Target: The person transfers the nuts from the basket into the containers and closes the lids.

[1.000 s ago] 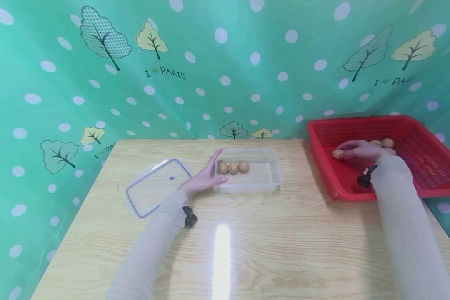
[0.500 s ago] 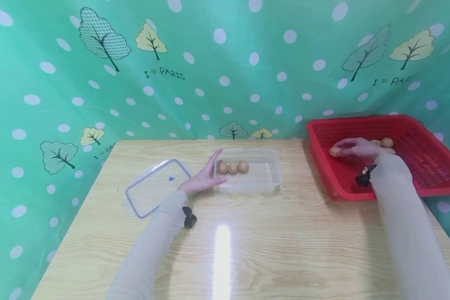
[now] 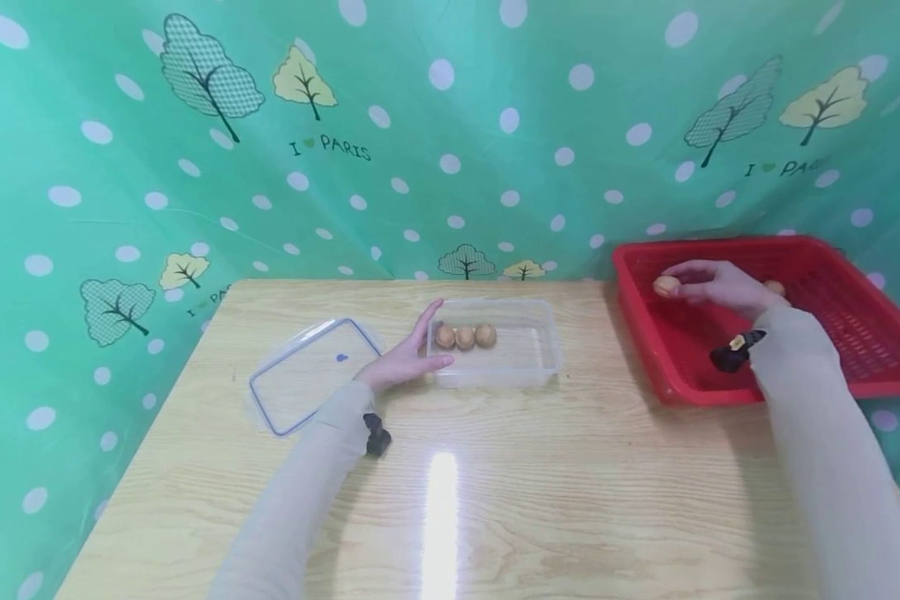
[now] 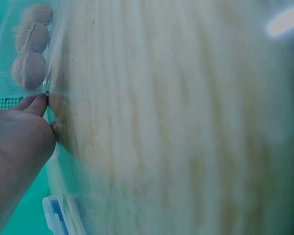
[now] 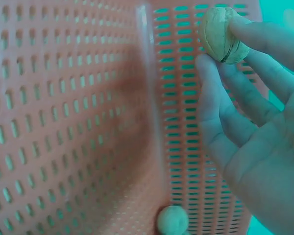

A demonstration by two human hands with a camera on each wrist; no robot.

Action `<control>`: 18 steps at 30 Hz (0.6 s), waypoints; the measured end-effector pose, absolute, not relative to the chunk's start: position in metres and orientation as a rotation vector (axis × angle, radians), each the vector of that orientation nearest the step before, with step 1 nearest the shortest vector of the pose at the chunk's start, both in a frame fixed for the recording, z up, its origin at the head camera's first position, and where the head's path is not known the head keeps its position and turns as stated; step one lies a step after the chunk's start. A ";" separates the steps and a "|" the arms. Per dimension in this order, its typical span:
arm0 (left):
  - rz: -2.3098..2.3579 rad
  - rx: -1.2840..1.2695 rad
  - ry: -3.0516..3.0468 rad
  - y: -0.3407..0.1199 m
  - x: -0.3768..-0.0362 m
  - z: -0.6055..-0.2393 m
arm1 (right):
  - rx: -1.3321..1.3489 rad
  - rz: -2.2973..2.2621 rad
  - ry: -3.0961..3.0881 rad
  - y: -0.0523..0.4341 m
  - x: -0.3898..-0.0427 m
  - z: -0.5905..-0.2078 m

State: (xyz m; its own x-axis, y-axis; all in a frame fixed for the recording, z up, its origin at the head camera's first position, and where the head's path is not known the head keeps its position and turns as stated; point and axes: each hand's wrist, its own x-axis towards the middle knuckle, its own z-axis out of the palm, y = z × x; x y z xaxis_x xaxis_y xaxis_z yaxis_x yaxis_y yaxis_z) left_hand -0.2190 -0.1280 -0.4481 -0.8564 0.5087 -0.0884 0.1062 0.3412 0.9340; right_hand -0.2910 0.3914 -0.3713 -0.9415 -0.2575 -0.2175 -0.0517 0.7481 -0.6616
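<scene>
My right hand (image 3: 720, 287) pinches a walnut (image 3: 666, 287) between thumb and fingertips, above the floor of the red basket (image 3: 667, 379). In the right wrist view, the held walnut (image 5: 219, 35) shows its seam, and another walnut (image 5: 172, 220) lies low in the basket. Part of one basket walnut (image 3: 775, 288) shows past my right wrist in the head view. At the left end of a clear plastic container (image 3: 525, 354), my left hand (image 3: 405, 360) rests with thumb and fingers spread and fairly straight against it. Three walnuts (image 3: 465, 337) sit in a row inside, along its left part.
A clear lid with a blue seal (image 3: 311, 375) lies on the wooden table (image 3: 570, 483), left of the container. Behind the table hangs a green dotted curtain (image 3: 495, 150). The basket's raised red rim stands between my right hand and the container.
My right hand has lifted the walnut up from the basket floor and moved it slightly left. My left hand and the container stay about where they were.
</scene>
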 end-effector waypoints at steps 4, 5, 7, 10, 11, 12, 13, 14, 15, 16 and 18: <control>1.524 0.563 2.244 -0.128 -0.220 -0.451 | -0.239 -0.976 2.656 0.390 -0.286 -0.360; 1.528 0.568 2.238 -0.128 -0.221 -0.451 | -0.242 -0.965 2.665 0.389 -0.284 -0.357; 1.533 0.578 2.225 -0.128 -0.221 -0.451 | -0.254 -0.957 2.669 0.388 -0.282 -0.352; 1.540 0.575 2.201 -0.128 -0.222 -0.448 | -0.263 -0.940 2.681 0.383 -0.279 -0.344; 1.542 0.573 2.192 -0.128 -0.221 -0.446 | -0.269 -0.940 2.682 0.381 -0.278 -0.342; 1.544 0.573 2.185 -0.128 -0.220 -0.441 | -0.277 -0.943 2.679 0.379 -0.277 -0.339; 1.545 0.573 2.178 -0.128 -0.218 -0.437 | -0.285 -0.944 2.681 0.377 -0.276 -0.337; 1.544 0.572 2.173 -0.127 -0.216 -0.433 | -0.286 -0.942 2.679 0.374 -0.275 -0.334; 1.542 0.571 2.166 -0.127 -0.214 -0.428 | -0.279 -0.948 2.672 0.371 -0.274 -0.331; 1.542 0.575 2.164 -0.127 -0.212 -0.424 | -0.270 -0.954 2.660 0.368 -0.272 -0.329; 1.537 0.581 2.167 -0.126 -0.209 -0.419 | -0.238 -0.977 2.630 0.361 -0.268 -0.323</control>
State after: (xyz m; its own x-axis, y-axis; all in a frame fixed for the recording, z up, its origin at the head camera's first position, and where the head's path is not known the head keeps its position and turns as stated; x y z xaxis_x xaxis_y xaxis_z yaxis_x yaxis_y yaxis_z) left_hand -0.2086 -0.1258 -0.4192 -0.8250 0.5571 -0.0950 0.0944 0.3016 0.9487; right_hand -0.2683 0.3610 -0.3228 -0.9335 -0.2646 -0.2419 -0.0425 0.7516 -0.6583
